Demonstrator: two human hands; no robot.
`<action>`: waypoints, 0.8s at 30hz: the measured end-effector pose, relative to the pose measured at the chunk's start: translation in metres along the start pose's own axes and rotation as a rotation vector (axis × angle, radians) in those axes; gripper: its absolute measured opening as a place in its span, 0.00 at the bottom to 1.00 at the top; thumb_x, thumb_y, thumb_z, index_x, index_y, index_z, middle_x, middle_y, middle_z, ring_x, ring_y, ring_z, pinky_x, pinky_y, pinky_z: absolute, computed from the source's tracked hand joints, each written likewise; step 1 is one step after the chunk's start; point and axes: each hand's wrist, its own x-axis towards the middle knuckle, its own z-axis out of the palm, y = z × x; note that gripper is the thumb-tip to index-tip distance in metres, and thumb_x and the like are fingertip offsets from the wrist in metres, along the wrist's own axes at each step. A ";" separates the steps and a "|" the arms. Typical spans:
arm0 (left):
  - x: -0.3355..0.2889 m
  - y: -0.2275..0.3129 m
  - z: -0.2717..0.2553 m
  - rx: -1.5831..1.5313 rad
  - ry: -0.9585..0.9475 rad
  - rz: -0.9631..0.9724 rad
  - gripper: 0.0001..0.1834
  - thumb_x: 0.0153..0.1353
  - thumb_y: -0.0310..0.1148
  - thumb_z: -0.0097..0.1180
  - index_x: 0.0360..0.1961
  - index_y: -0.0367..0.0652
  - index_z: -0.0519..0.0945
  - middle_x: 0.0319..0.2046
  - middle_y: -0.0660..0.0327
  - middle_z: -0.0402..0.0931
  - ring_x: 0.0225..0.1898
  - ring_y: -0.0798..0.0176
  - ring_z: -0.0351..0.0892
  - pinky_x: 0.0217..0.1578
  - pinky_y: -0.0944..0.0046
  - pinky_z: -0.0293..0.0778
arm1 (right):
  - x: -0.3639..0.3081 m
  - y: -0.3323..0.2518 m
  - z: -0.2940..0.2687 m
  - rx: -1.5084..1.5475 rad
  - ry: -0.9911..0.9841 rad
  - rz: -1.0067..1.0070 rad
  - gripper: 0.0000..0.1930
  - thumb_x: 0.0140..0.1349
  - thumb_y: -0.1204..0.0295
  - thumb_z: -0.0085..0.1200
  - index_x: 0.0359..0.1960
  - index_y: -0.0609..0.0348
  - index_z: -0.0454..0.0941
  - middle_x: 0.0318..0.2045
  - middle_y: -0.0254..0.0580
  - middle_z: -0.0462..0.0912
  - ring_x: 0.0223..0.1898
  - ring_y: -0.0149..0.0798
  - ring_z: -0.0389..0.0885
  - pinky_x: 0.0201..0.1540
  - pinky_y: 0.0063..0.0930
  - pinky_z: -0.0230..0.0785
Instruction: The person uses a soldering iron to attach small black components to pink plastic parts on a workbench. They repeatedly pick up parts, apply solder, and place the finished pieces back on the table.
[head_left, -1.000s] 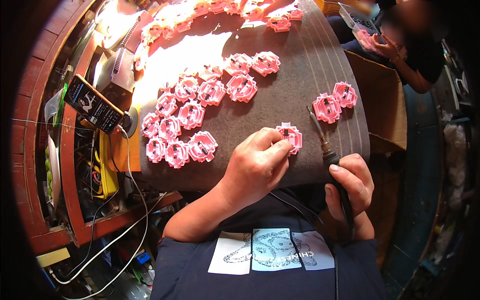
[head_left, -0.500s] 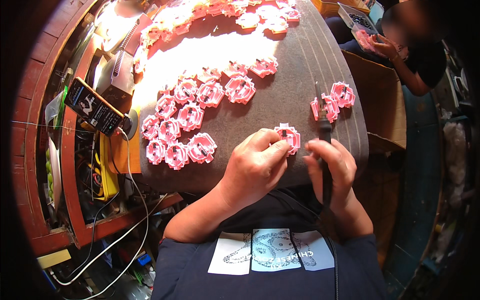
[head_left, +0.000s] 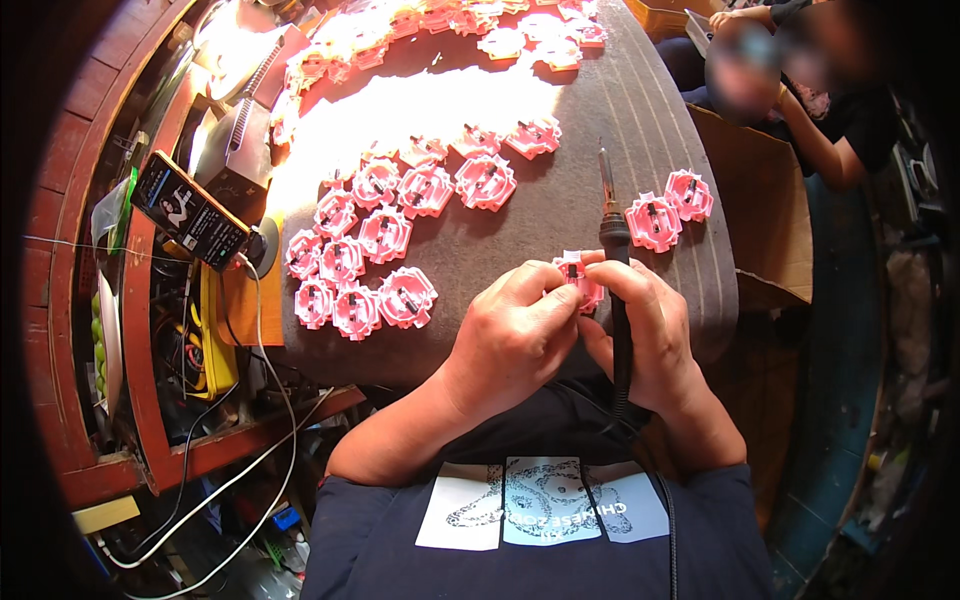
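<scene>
Bright light [head_left: 420, 105] whitens part of the dark table [head_left: 560, 200] beside a reddish frame [head_left: 143, 415].

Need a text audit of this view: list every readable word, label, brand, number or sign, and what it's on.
Shirt print: lettering across pale panels; not transcribed here.
Phone screen: text too small to read.
Pink parts, soldering iron: no readable marks.

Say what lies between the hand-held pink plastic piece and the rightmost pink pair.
In the head view, a slim black-handled soldering iron, held in the right hand, crosses that stretch.
</scene>
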 end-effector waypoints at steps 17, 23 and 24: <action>0.013 0.002 -0.023 0.122 0.031 -0.153 0.16 0.60 0.21 0.68 0.50 0.36 0.84 0.47 0.49 0.80 0.41 0.52 0.86 0.40 0.56 0.83 | 0.007 0.000 0.000 -0.012 -0.010 0.016 0.28 0.58 0.81 0.66 0.61 0.59 0.74 0.45 0.54 0.86 0.39 0.58 0.87 0.39 0.45 0.79; 0.037 -0.020 -0.029 0.730 -0.125 -0.270 0.23 0.63 0.29 0.63 0.60 0.36 0.81 0.56 0.47 0.79 0.59 0.43 0.78 0.60 0.46 0.75 | 0.014 0.007 -0.005 -0.144 0.020 0.024 0.28 0.59 0.82 0.65 0.62 0.59 0.75 0.45 0.57 0.86 0.39 0.60 0.87 0.41 0.47 0.79; 0.036 -0.021 -0.024 0.775 -0.140 -0.275 0.24 0.63 0.30 0.64 0.61 0.39 0.81 0.58 0.49 0.77 0.59 0.45 0.77 0.59 0.47 0.75 | 0.013 0.010 -0.006 -0.159 0.039 0.041 0.27 0.59 0.82 0.64 0.63 0.59 0.75 0.45 0.58 0.86 0.41 0.61 0.87 0.43 0.48 0.79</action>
